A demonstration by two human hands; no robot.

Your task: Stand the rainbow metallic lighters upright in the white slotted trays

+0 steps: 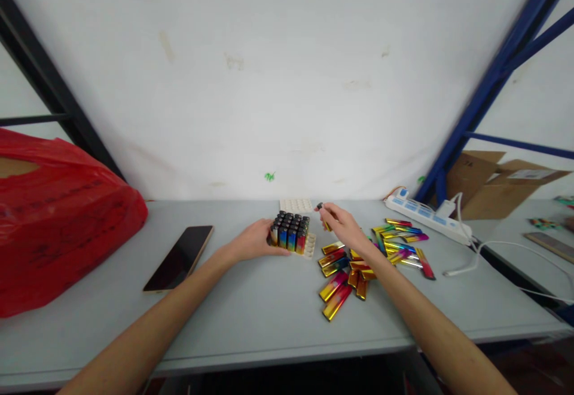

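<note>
Upright lighters (290, 231) with black tops and shiny coloured bodies stand packed in rows in a white holed tray (310, 245). Empty holes show along the tray's right side. My left hand (260, 241) grips this block from its left side, the thumb along the near face. Just right of and a little above the block, my right hand (338, 220) pinches a single gold lighter (327, 226), black end up. A loose heap of metallic lighters (334, 286) lies on the table, partly hidden under my right forearm.
Behind the block is another white tray (296, 205), against the wall. A phone (180, 259) lies at left beside a big red plastic bag (63, 222). On the right are a white power strip (426, 214) with a cable and an open cardboard box (497, 186). The table's front edge (287, 359) runs nearest me.
</note>
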